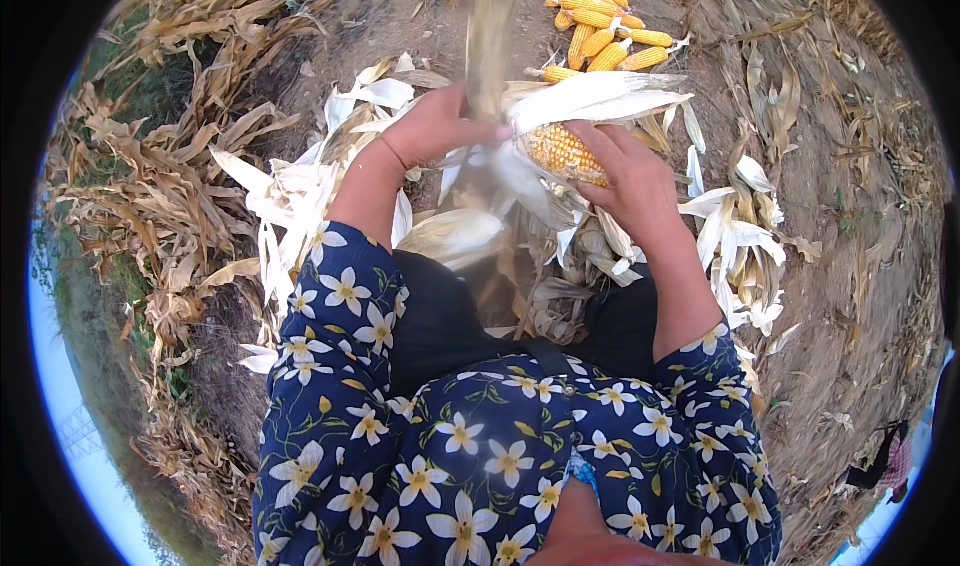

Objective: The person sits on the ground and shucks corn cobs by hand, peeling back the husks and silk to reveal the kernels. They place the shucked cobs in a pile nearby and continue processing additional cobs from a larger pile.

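Note:
A yellow corn cob (564,153) is in my right hand (628,178), fingers wrapped around its right end. White husk leaves (600,101) are peeled back above and below the kernels. My left hand (444,125) pinches the husk at the cob's left end. A blurred dry husk or stalk piece (491,33) stretches upward beside my left thumb; whether it is joined to the cob cannot be told. Beneath my hands lies another pale husk-covered ear (457,236) among loose husks.
Husked corn cobs (592,30) lie piled on bare soil beyond my right hand. Discarded white husks (296,198) lie to my left, with more husks (739,243) at right. Dry corn stalks (172,168) cover the far left. Another person (889,457) is at the lower right rim.

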`<action>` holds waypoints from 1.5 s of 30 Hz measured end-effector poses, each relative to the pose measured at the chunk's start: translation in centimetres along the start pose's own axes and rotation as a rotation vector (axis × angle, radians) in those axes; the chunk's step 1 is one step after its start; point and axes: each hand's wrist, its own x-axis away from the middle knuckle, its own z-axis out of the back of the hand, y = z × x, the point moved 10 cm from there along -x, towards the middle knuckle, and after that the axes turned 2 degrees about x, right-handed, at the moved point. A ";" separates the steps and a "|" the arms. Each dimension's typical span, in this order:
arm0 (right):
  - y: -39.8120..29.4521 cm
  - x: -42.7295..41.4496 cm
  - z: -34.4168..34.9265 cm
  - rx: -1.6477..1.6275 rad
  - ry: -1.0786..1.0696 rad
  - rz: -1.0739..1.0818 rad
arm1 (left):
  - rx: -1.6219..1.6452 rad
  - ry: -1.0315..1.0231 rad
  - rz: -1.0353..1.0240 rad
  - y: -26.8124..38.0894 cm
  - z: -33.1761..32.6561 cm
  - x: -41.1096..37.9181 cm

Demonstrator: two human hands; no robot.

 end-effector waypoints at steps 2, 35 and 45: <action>0.5 0.2 -0.3 -0.003 -0.021 0.002 | -0.108 -0.026 -0.067 -0.2 -0.3 0.3; 4.3 0.4 -5.4 -1.340 0.128 -0.547 | 1.096 0.256 0.067 -0.5 -3.3 -1.9; 6.2 0.9 -3.9 -1.424 0.194 -0.693 | 1.755 0.160 -0.354 -1.5 7.6 -0.4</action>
